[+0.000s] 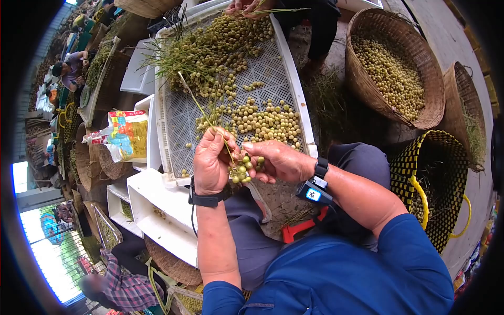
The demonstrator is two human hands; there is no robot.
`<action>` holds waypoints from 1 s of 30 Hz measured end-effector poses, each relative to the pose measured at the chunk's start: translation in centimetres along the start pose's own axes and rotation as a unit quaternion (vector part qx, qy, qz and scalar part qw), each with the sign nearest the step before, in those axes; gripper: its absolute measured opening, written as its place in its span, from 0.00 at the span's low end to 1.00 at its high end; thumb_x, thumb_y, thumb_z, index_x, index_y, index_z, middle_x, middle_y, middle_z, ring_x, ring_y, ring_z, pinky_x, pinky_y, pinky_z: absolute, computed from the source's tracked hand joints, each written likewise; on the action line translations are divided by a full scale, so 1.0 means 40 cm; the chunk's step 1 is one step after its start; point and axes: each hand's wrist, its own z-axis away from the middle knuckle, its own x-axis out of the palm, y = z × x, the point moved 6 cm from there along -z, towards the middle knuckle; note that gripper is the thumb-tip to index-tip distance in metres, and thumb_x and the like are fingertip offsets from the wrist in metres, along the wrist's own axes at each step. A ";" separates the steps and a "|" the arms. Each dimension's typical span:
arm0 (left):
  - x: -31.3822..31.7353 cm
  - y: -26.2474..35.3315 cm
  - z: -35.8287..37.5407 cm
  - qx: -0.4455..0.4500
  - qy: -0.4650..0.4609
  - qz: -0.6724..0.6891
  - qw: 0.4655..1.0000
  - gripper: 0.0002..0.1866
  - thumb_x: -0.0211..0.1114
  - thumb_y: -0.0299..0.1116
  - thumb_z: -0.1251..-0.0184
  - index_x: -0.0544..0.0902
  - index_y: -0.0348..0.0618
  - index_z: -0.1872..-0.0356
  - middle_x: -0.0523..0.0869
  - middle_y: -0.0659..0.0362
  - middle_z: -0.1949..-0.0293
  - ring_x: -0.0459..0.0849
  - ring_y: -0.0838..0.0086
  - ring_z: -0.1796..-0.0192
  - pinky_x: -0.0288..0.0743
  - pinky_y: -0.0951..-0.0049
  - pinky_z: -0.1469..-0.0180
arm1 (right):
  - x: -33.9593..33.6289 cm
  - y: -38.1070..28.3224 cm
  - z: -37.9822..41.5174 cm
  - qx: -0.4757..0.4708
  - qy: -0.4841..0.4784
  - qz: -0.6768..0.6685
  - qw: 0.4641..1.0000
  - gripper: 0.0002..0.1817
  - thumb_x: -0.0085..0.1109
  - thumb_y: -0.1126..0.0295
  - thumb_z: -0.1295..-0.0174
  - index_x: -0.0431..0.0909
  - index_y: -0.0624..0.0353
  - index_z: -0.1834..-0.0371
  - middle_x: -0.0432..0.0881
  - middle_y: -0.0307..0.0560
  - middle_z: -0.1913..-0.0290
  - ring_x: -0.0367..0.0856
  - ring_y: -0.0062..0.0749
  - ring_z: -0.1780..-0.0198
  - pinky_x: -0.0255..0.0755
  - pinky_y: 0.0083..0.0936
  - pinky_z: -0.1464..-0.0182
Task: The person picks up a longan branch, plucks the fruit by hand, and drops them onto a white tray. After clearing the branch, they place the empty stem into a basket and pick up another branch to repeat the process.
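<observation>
My left hand [210, 164] is closed around a long thin stem [197, 102] that rises past it over the tray. From the stem hangs a bunch of small round green-yellow fruits [240, 172], between my two hands. My right hand [283, 160] comes in from the right with curled fingers on the bunch; its fingertips are partly hidden. Beyond both hands, a white mesh tray [283, 55] bears loose round fruits [268, 122] near me. A heap of fruits still on stems [220, 42] lies at its far side.
Right of the tray leans a wicker basket [433, 100] of loose fruits. A yellow-black woven basket [457, 168] stands nearer me. White boxes [157, 184] and a printed bag [128, 135] are at left. Another person's hands [249, 6] hold stems at the tray's far end. More people sit at left.
</observation>
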 end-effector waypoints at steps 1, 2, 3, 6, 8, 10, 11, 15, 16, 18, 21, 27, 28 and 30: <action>-0.004 -0.003 -0.002 0.010 0.008 -0.009 1.000 0.09 0.55 0.38 0.21 0.75 0.43 0.58 0.79 0.59 0.66 0.79 0.75 0.69 0.72 0.79 0.71 | -0.003 0.005 0.001 0.013 0.013 0.018 1.000 0.20 0.55 0.47 0.28 0.78 0.53 0.57 0.77 0.35 0.71 0.74 0.18 0.76 0.65 0.16 0.76; -0.006 -0.004 -0.003 0.020 0.016 -0.019 0.999 0.09 0.56 0.37 0.21 0.76 0.43 0.58 0.81 0.59 0.66 0.82 0.75 0.69 0.73 0.80 0.73 | -0.013 0.016 -0.008 -0.001 -0.003 0.030 1.000 0.17 0.59 0.49 0.30 0.79 0.52 0.58 0.76 0.34 0.72 0.73 0.16 0.75 0.63 0.15 0.76; -0.005 -0.001 -0.003 0.020 0.016 -0.019 1.000 0.09 0.56 0.37 0.21 0.76 0.43 0.58 0.81 0.59 0.66 0.82 0.75 0.69 0.73 0.80 0.73 | -0.015 0.016 -0.007 -0.001 -0.003 0.030 1.000 0.17 0.59 0.49 0.30 0.79 0.52 0.58 0.76 0.34 0.72 0.73 0.16 0.75 0.63 0.15 0.76; -0.004 0.007 0.002 -0.012 -0.007 -0.038 0.999 0.09 0.57 0.37 0.22 0.75 0.42 0.57 0.79 0.58 0.66 0.78 0.74 0.68 0.73 0.77 0.66 | -0.019 0.007 -0.004 -0.026 0.009 0.042 0.999 0.15 0.62 0.52 0.31 0.79 0.52 0.60 0.75 0.33 0.73 0.72 0.16 0.76 0.63 0.15 0.76; 0.001 0.009 0.002 -0.021 -0.038 -0.010 0.999 0.09 0.57 0.37 0.22 0.75 0.42 0.58 0.78 0.58 0.67 0.78 0.73 0.67 0.72 0.77 0.66 | -0.014 -0.006 -0.001 -0.050 -0.001 0.022 0.999 0.12 0.63 0.57 0.31 0.76 0.52 0.66 0.78 0.35 0.74 0.74 0.17 0.80 0.63 0.15 0.79; 0.005 0.005 0.001 -0.018 -0.033 0.014 0.999 0.09 0.56 0.36 0.21 0.75 0.42 0.58 0.77 0.59 0.67 0.77 0.73 0.67 0.72 0.77 0.67 | -0.004 -0.009 0.003 -0.049 -0.007 -0.003 0.999 0.11 0.62 0.59 0.31 0.76 0.53 0.65 0.78 0.36 0.74 0.74 0.16 0.79 0.65 0.15 0.79; 0.007 0.003 0.001 -0.015 -0.029 0.038 0.999 0.09 0.56 0.36 0.21 0.75 0.41 0.59 0.76 0.59 0.68 0.77 0.73 0.66 0.72 0.77 0.67 | 0.000 -0.009 0.003 -0.049 -0.012 -0.027 0.998 0.11 0.62 0.60 0.30 0.76 0.53 0.65 0.78 0.36 0.74 0.74 0.16 0.79 0.66 0.15 0.79; 0.003 -0.013 -0.011 0.010 -0.007 0.100 0.995 0.09 0.55 0.37 0.21 0.75 0.43 0.59 0.75 0.61 0.69 0.76 0.74 0.68 0.70 0.79 0.71 | -0.007 -0.017 0.001 -0.064 -0.013 -0.060 0.996 0.10 0.61 0.62 0.30 0.75 0.54 0.64 0.79 0.37 0.73 0.75 0.15 0.79 0.68 0.14 0.79; 0.001 -0.015 -0.011 0.006 -0.001 0.119 0.993 0.09 0.55 0.37 0.20 0.75 0.43 0.59 0.74 0.61 0.69 0.74 0.74 0.68 0.71 0.78 0.70 | -0.005 -0.023 0.003 -0.066 -0.015 -0.067 0.995 0.10 0.60 0.62 0.29 0.75 0.55 0.65 0.79 0.37 0.73 0.75 0.15 0.78 0.67 0.14 0.79; -0.012 -0.026 -0.015 0.002 0.024 0.185 0.982 0.09 0.54 0.38 0.19 0.74 0.44 0.58 0.73 0.62 0.68 0.72 0.75 0.67 0.71 0.76 0.68 | -0.006 -0.026 0.004 -0.083 -0.025 -0.097 0.991 0.09 0.57 0.65 0.28 0.76 0.60 0.60 0.80 0.41 0.70 0.75 0.17 0.78 0.68 0.13 0.79; -0.034 -0.011 -0.018 0.006 -0.001 0.224 0.975 0.09 0.53 0.38 0.19 0.74 0.45 0.58 0.73 0.62 0.68 0.72 0.74 0.67 0.72 0.75 0.66 | -0.016 -0.038 0.005 -0.096 -0.031 -0.111 0.989 0.11 0.55 0.67 0.28 0.77 0.65 0.53 0.80 0.43 0.68 0.76 0.20 0.77 0.69 0.14 0.79; -0.053 -0.002 -0.017 0.002 -0.001 0.207 0.978 0.10 0.48 0.38 0.17 0.73 0.44 0.55 0.72 0.61 0.65 0.72 0.75 0.64 0.74 0.73 0.62 | -0.037 -0.021 -0.008 -0.087 -0.038 -0.195 0.976 0.20 0.41 0.66 0.24 0.74 0.72 0.42 0.84 0.57 0.53 0.82 0.30 0.66 0.81 0.24 0.68; -0.057 -0.001 -0.018 0.004 -0.002 0.196 0.981 0.10 0.49 0.38 0.17 0.73 0.44 0.55 0.72 0.61 0.65 0.72 0.74 0.64 0.74 0.73 0.62 | -0.035 -0.021 -0.008 -0.086 -0.042 -0.198 0.975 0.20 0.40 0.65 0.23 0.73 0.72 0.41 0.84 0.57 0.53 0.83 0.31 0.65 0.82 0.25 0.66; -0.054 0.000 -0.017 0.005 -0.002 0.185 0.983 0.10 0.49 0.38 0.17 0.74 0.43 0.55 0.72 0.61 0.65 0.72 0.74 0.64 0.73 0.73 0.62 | -0.031 -0.023 -0.008 -0.087 -0.046 -0.203 0.974 0.20 0.41 0.65 0.22 0.71 0.71 0.41 0.83 0.57 0.51 0.85 0.31 0.63 0.84 0.26 0.64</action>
